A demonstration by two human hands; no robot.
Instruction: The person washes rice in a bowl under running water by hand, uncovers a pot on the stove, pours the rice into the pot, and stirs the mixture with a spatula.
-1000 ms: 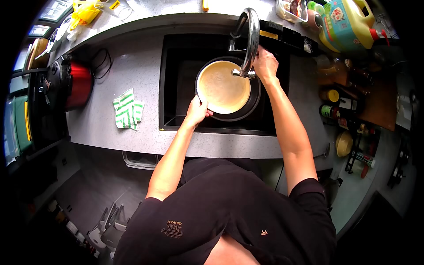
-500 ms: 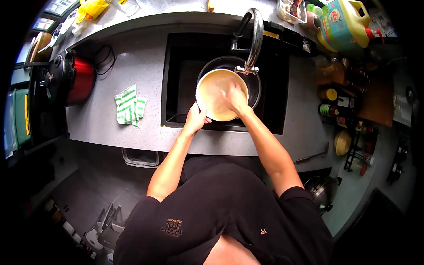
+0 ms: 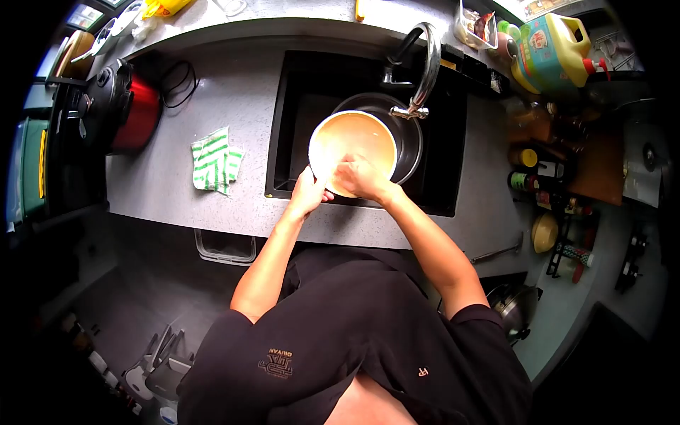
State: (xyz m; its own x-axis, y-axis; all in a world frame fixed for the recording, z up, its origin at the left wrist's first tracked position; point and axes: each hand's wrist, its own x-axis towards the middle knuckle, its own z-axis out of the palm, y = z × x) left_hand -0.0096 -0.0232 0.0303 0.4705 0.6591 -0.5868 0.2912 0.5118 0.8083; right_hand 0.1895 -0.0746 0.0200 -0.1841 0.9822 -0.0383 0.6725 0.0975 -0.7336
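A cream-coloured bowl (image 3: 372, 134) is held tilted over the black sink (image 3: 301, 88). My left hand (image 3: 309, 191) grips its rim at the lower left, fingers wrapped underneath. Inside the bowl, near the lower side, lies my right hand (image 3: 359, 177); its fingers are smeared by motion, so whether they hold anything is unclear. Behind the bowl, a larger round basin (image 3: 409, 152) sits in the sink, partly covered by it. The chrome faucet (image 3: 429, 67) arches over the basin's far right side.
A green-and-white striped cloth (image 3: 211, 161) lies on the counter left of the sink. Further left stands a red-and-black cooker (image 3: 134, 113) with a cord (image 3: 185, 85). A large yellow jug (image 3: 559, 53) and several jars are at the right. A long-handled utensil (image 3: 498, 251) rests near the front edge.
My right hand has moved from the bowl's right inner side towards its lower left. The bowl has shifted slightly left over the basin, and my left hand keeps its grip on the rim.
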